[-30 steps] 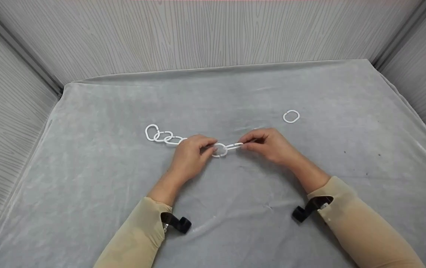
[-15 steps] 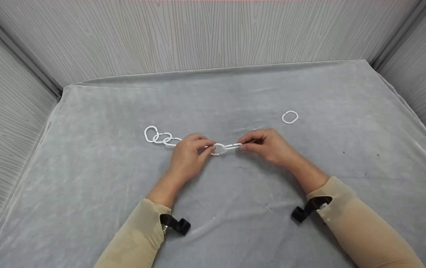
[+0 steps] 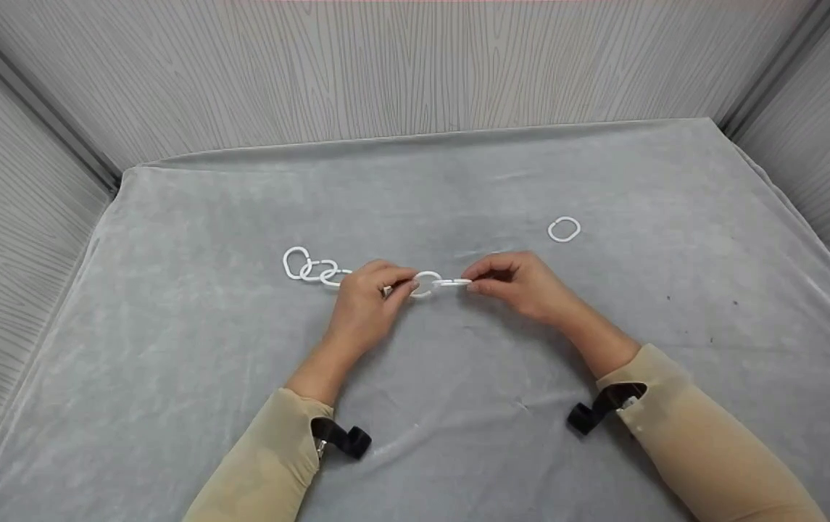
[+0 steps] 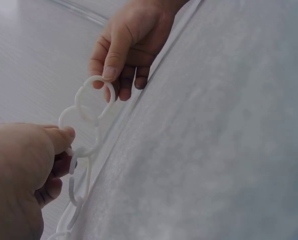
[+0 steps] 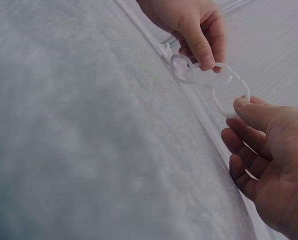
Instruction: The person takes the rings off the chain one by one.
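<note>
A chain of white plastic links (image 3: pixel 285 262) runs across the cloth on the left and passes under my left hand (image 3: pixel 365 299). Thumb and forefinger of that hand pinch one ring-shaped link (image 3: pixel 427 274). My right hand (image 3: pixel 520 284) pinches the far edge of the end link (image 3: pixel 452 281), which is joined through the ring held by the left. In the right wrist view this end link (image 5: pixel 247 93) shows a small slit in its side. Behind the left fingers, part of the chain is hidden in the head view; the left wrist view shows further links (image 4: pixel 72 192) hanging below that hand.
One loose white link (image 3: pixel 565 218) lies on the grey cloth (image 3: pixel 458 420), beyond the right hand. Pale wood-grain panels (image 3: pixel 415 65) stand at the back and both sides of the covered table. A black wrist mount (image 3: pixel 346 437) sticks out from each sleeve.
The two held links have tilted: the ring at the left hand is raised slightly, and the end link looks flatter, seen more edge-on. Both hands keep their pinch and have barely moved.
</note>
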`<action>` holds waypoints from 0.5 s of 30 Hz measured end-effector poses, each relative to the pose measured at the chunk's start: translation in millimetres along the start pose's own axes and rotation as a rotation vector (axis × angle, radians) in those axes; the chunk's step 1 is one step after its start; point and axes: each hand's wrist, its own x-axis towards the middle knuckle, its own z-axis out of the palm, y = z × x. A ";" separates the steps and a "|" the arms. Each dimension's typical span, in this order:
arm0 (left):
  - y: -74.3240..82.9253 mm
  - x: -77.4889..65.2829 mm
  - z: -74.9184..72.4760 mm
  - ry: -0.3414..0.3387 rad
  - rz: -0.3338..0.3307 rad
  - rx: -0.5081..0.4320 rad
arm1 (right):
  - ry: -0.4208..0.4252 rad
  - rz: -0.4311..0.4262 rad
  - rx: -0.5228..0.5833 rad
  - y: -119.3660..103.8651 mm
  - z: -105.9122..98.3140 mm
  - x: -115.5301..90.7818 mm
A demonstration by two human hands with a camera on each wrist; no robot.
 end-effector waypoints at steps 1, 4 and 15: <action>-0.1 0.0 0.0 0.008 0.001 -0.007 | -0.003 -0.003 0.003 0.1 -0.1 0.1; 0.4 -0.1 0.2 0.028 -0.003 -0.022 | -0.009 -0.008 0.019 0.6 0.0 0.4; 1.9 1.3 1.5 0.082 -0.018 -0.046 | -0.051 -0.022 0.076 -0.4 1.0 0.2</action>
